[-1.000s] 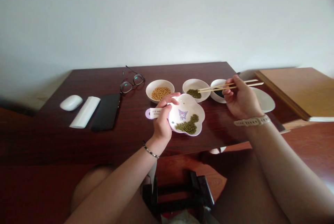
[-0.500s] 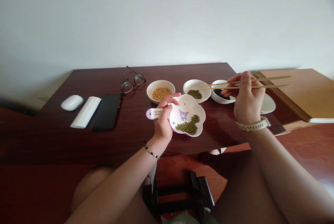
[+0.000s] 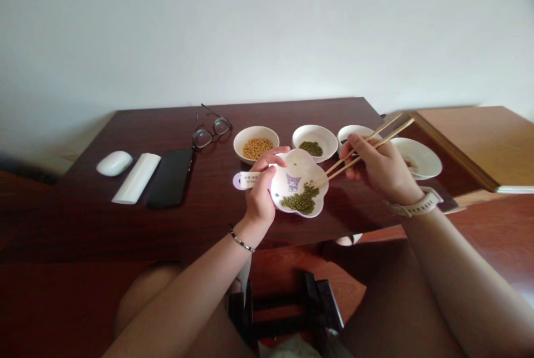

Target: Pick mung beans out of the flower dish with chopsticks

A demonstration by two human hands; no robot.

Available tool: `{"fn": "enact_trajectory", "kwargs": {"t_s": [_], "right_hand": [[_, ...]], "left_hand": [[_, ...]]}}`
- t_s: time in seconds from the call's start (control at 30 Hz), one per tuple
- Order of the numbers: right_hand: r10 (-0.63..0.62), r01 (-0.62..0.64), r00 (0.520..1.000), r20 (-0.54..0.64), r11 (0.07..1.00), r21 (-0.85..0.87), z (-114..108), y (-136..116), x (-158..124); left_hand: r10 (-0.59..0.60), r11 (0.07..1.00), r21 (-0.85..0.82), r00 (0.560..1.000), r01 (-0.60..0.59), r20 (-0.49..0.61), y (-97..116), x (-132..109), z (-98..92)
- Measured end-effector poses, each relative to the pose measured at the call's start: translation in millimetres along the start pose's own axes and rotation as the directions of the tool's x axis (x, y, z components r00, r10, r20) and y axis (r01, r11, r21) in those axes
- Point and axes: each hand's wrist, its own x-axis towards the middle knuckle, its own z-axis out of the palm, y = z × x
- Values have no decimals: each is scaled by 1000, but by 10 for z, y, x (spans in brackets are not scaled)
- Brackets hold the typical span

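Observation:
My left hand (image 3: 263,185) is closed around the left side of a white flower-shaped bowl (image 3: 297,164) with a purple labelled handle tab and a cartoon print inside. Green mung beans (image 3: 301,202) lie in its lower right part. In my right hand (image 3: 381,168) is a pair of chopsticks (image 3: 354,158); their tips reach into the flower-shaped bowl at the edge of the beans. Behind it stands a white bowl (image 3: 329,138) with more mung beans. A bowl of black contents (image 3: 354,130) is partly hidden by my right fingers.
A bowl of yellow soybeans (image 3: 257,149) stands behind my left hand. Another white bowl (image 3: 429,160) is at the right. Glasses (image 3: 212,132), a black phone (image 3: 170,179), a white long case (image 3: 137,179) and a white rounded object (image 3: 114,163) lie on the left of the table.
My right hand has turned and lowered, bringing the chopstick tips from over the rear mung bean bowl down into the flower-shaped bowl. The left hand stays in place.

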Motion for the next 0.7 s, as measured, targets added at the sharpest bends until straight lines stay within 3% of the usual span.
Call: {"fn": "enact_trajectory", "kwargs": {"t_s": [0.27, 0.43, 0.7], "right_hand": [[209, -230, 969, 129, 957, 177, 187, 105, -36], [212, -246, 966, 148, 930, 273, 342, 190, -89], [252, -293, 955, 155, 879, 376, 345, 240, -87]], "left_hand": [[23, 1000, 10, 1000, -23, -20, 20, 5, -2], [3, 1000, 30, 999, -2, -42, 42, 1, 6], [-10, 1000, 14, 999, 11, -41, 45, -3, 7]]}}
